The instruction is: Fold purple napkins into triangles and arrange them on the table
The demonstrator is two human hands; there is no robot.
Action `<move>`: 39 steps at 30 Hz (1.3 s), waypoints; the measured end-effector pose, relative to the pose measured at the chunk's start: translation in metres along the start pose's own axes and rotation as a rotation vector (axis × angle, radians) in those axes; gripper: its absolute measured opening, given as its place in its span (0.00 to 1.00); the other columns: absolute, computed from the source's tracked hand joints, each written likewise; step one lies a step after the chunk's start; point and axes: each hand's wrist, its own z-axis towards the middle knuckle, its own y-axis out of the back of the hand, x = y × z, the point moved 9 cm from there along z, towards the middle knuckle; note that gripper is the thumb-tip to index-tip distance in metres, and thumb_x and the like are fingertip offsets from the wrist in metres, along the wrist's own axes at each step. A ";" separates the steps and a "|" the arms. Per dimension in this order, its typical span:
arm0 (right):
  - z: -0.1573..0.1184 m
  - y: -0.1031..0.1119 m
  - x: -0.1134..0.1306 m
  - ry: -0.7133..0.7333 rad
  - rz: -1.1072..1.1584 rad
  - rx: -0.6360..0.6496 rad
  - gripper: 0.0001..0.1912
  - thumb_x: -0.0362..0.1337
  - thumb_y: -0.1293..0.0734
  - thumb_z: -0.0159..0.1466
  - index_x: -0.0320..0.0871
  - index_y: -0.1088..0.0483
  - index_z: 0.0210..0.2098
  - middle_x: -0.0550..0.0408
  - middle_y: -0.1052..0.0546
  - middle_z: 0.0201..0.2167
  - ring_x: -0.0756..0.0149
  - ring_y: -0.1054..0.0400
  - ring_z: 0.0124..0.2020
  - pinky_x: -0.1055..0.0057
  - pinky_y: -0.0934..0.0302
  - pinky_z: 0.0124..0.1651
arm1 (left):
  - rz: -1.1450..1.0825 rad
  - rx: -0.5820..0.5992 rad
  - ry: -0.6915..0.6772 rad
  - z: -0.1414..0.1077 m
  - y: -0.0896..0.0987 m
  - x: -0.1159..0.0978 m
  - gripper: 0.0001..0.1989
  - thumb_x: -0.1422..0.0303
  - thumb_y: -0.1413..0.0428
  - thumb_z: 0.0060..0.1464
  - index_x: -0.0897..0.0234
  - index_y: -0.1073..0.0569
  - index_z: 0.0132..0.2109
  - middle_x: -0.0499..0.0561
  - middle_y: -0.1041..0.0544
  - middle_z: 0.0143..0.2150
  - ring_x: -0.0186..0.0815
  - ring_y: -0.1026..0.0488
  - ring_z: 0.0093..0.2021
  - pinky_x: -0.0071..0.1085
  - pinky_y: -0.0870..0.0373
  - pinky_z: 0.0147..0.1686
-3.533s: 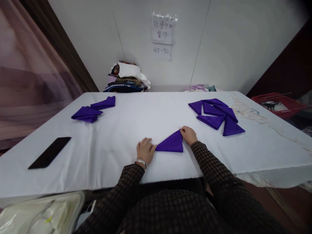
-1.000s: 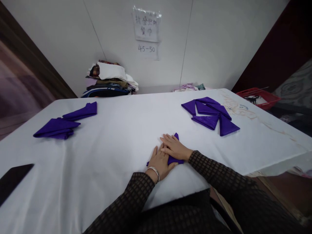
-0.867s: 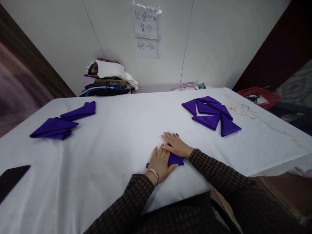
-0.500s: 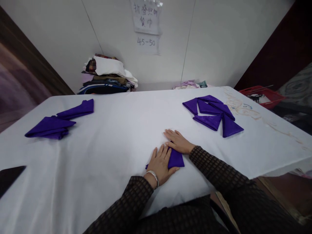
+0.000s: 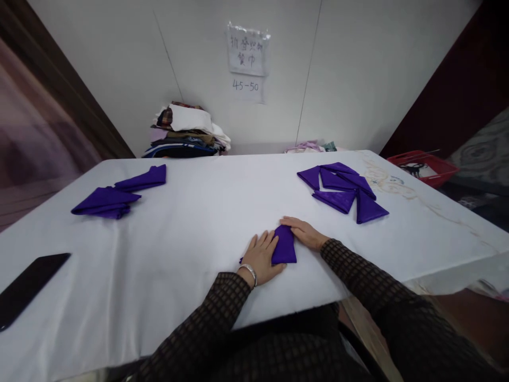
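A purple cloth napkin, folded to a small wedge, lies on the white tablecloth before me. My left hand rests flat over its left part, fingers spread, a silver bracelet on the wrist. Along the napkin's upper right edge lies my right hand, its fingers stretched out with the tips touching the cloth near the top. The napkin's left end is mostly hidden beneath my left hand; only a small bit pokes out there.
Several folded purple napkins lie at the back right. Looser purple napkins are at the left, and a black phone-like slab is at the near left. Beyond the table are a clothes pile and a red basket.
My right hand has shifted right, from the napkin's top to its upper right edge, uncovering more of the cloth. My left hand stays on the napkin. The camera view has shifted slightly.
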 end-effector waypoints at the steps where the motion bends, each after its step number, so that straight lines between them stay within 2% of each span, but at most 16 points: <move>1: -0.007 0.000 0.003 0.041 -0.020 0.017 0.23 0.34 0.46 0.64 0.42 0.38 0.57 0.48 0.36 0.59 0.63 0.48 0.62 0.55 0.54 0.63 | -0.001 0.000 -0.007 0.000 0.001 -0.001 0.39 0.48 0.52 0.51 0.64 0.48 0.65 0.56 0.50 0.68 0.48 0.57 0.67 0.50 0.59 0.62; 5: -0.019 -0.003 0.009 0.097 -0.144 0.085 0.29 0.27 0.44 0.56 0.39 0.39 0.58 0.46 0.37 0.60 0.60 0.50 0.63 0.51 0.55 0.62 | -0.001 0.012 -0.041 -0.001 0.006 -0.004 0.39 0.49 0.50 0.50 0.63 0.48 0.64 0.56 0.50 0.67 0.49 0.57 0.67 0.51 0.59 0.62; 10: -0.015 -0.008 0.004 0.076 -0.207 0.086 0.30 0.27 0.44 0.54 0.40 0.38 0.57 0.46 0.36 0.58 0.59 0.47 0.61 0.50 0.53 0.61 | -0.029 0.054 -0.095 -0.003 0.010 -0.005 0.42 0.46 0.49 0.47 0.62 0.48 0.64 0.57 0.51 0.68 0.49 0.57 0.67 0.52 0.59 0.62; 13: -0.015 -0.010 0.001 0.078 -0.213 0.067 0.31 0.27 0.44 0.54 0.41 0.39 0.58 0.46 0.36 0.58 0.59 0.46 0.61 0.49 0.53 0.61 | -0.031 0.007 -0.133 -0.006 0.015 -0.007 0.39 0.52 0.47 0.48 0.62 0.47 0.64 0.56 0.53 0.68 0.47 0.59 0.67 0.51 0.58 0.62; 15: -0.016 -0.010 0.000 0.081 -0.218 0.060 0.30 0.27 0.44 0.55 0.41 0.39 0.58 0.46 0.36 0.58 0.59 0.46 0.61 0.49 0.53 0.61 | -0.020 -0.056 -0.153 -0.010 0.020 -0.008 0.34 0.59 0.47 0.49 0.62 0.43 0.62 0.54 0.50 0.68 0.45 0.59 0.67 0.48 0.60 0.63; 18: -0.016 -0.009 0.000 0.101 -0.226 0.055 0.30 0.27 0.44 0.55 0.40 0.39 0.58 0.45 0.35 0.58 0.59 0.46 0.61 0.50 0.52 0.61 | 0.003 -0.146 -0.119 -0.014 0.027 -0.005 0.26 0.72 0.50 0.49 0.62 0.36 0.58 0.52 0.38 0.62 0.40 0.51 0.65 0.44 0.60 0.64; 20: -0.016 -0.008 0.001 0.115 -0.226 0.051 0.31 0.27 0.44 0.54 0.38 0.39 0.58 0.44 0.35 0.58 0.58 0.45 0.60 0.50 0.52 0.60 | 0.009 -0.179 -0.058 -0.014 0.030 0.002 0.25 0.78 0.53 0.49 0.62 0.33 0.55 0.52 0.32 0.57 0.39 0.43 0.61 0.42 0.54 0.62; 24: -0.015 -0.004 0.005 0.080 -0.216 0.025 0.31 0.27 0.43 0.53 0.38 0.39 0.57 0.44 0.34 0.57 0.57 0.43 0.59 0.51 0.50 0.60 | -0.075 -0.194 0.039 -0.009 0.035 0.021 0.23 0.79 0.54 0.48 0.62 0.29 0.51 0.53 0.26 0.50 0.39 0.33 0.52 0.40 0.41 0.56; 28: -0.014 0.002 0.009 -0.022 -0.178 -0.059 0.27 0.30 0.40 0.54 0.40 0.35 0.54 0.46 0.31 0.53 0.57 0.39 0.55 0.55 0.48 0.58 | -0.336 -0.304 0.166 -0.007 0.050 0.050 0.19 0.73 0.53 0.49 0.61 0.28 0.48 0.51 0.23 0.45 0.39 0.29 0.47 0.37 0.35 0.51; 31: -0.013 0.006 0.007 -0.167 -0.021 -0.106 0.21 0.30 0.40 0.55 0.42 0.31 0.49 0.51 0.26 0.47 0.61 0.34 0.49 0.61 0.42 0.54 | -0.659 -0.343 0.320 -0.007 0.057 0.079 0.16 0.68 0.50 0.47 0.62 0.27 0.44 0.49 0.22 0.39 0.38 0.26 0.39 0.35 0.31 0.44; 35: -0.011 -0.001 -0.002 -0.437 0.370 -0.065 0.15 0.30 0.40 0.57 0.41 0.31 0.43 0.56 0.23 0.32 0.68 0.29 0.31 0.72 0.35 0.36 | -1.082 -0.177 0.449 -0.002 0.045 0.099 0.16 0.66 0.45 0.40 0.65 0.27 0.40 0.48 0.22 0.32 0.35 0.26 0.30 0.32 0.28 0.34; 37: -0.013 -0.010 -0.004 -0.570 0.526 -0.002 0.12 0.30 0.39 0.57 0.41 0.32 0.41 0.57 0.23 0.28 0.71 0.31 0.24 0.76 0.37 0.27 | -1.036 -0.129 0.479 0.000 0.043 0.105 0.17 0.68 0.44 0.40 0.66 0.27 0.42 0.49 0.22 0.34 0.35 0.25 0.31 0.33 0.28 0.34; 39: -0.015 -0.015 -0.006 -0.676 0.586 0.037 0.08 0.30 0.38 0.57 0.41 0.33 0.37 0.57 0.23 0.27 0.73 0.32 0.20 0.79 0.40 0.21 | -0.865 -0.151 0.510 -0.001 0.044 0.111 0.19 0.71 0.45 0.42 0.66 0.28 0.45 0.52 0.22 0.38 0.37 0.25 0.36 0.35 0.28 0.39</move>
